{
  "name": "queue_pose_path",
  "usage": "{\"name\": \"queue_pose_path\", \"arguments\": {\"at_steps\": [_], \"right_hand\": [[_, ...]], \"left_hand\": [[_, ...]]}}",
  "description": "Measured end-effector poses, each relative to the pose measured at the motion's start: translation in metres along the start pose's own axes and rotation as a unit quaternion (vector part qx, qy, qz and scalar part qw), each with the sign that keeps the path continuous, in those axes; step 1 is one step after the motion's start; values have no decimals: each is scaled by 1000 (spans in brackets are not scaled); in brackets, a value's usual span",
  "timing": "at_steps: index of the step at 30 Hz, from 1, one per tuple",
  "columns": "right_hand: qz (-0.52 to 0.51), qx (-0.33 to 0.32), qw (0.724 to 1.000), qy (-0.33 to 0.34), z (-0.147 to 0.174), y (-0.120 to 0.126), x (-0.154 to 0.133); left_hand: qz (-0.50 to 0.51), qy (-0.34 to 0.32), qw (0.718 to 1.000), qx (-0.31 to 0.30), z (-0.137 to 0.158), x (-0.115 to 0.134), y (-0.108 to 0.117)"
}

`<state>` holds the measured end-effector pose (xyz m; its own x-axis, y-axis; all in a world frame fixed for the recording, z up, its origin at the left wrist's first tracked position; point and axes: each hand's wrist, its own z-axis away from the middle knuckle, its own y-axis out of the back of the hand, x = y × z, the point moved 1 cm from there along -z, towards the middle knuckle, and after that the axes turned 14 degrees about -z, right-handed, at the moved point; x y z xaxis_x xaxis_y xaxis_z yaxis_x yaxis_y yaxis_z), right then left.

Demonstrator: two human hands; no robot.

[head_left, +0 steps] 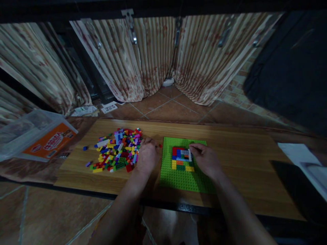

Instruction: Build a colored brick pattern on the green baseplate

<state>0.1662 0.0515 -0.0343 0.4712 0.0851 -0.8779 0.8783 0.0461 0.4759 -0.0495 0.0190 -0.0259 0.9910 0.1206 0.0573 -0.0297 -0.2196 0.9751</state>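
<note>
My right hand [205,159] is over the right side of a green baseplate [173,182]. Its thumb and index finger are pinched together at the far end of a white toy brick [190,156]. That brick lies along the right side of a roughly square build of coloured bricks [180,167] on the plate. My left hand [148,153] rests between the plate and a heap of loose toy bricks [112,149], touching the heap's right edge. Its fingers are curled, and whatever they may hold is hidden. Just right of its fingertips lies a small red brick [160,146].
The wooden tabletop [242,163] bears everything. At the left stands a clear plastic tub [51,136] with an orange label. A dark flat object [293,187] and white sheets [296,151] are at the right. Striped curtains [153,58] hang beyond the table.
</note>
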Motion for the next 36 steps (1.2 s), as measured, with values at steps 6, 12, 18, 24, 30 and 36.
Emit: {"name": "queue_pose_path", "arguments": {"at_steps": [6, 12, 18, 24, 30, 36], "right_hand": [[-12, -7, 1000, -2, 0, 0, -1], [-23, -25, 999, -20, 1, -2, -1], [-14, -42, 999, -10, 4, -6, -2], [16, -46, 999, -4, 6, -9, -7], [4, -33, 999, -9, 4, -11, -5], [3, -38, 999, 0, 2, -13, -1]], "left_hand": [[-3, 5, 1000, -6, 0, 2, 2], [32, -6, 999, 29, 4, 9, 8], [236, -27, 971, -30, 10, 27, 8], [303, -13, 947, -102, 12, 39, -4], [331, -7, 936, -119, 10, 40, -10], [326, 11, 938, -119, 9, 43, -10]]}}
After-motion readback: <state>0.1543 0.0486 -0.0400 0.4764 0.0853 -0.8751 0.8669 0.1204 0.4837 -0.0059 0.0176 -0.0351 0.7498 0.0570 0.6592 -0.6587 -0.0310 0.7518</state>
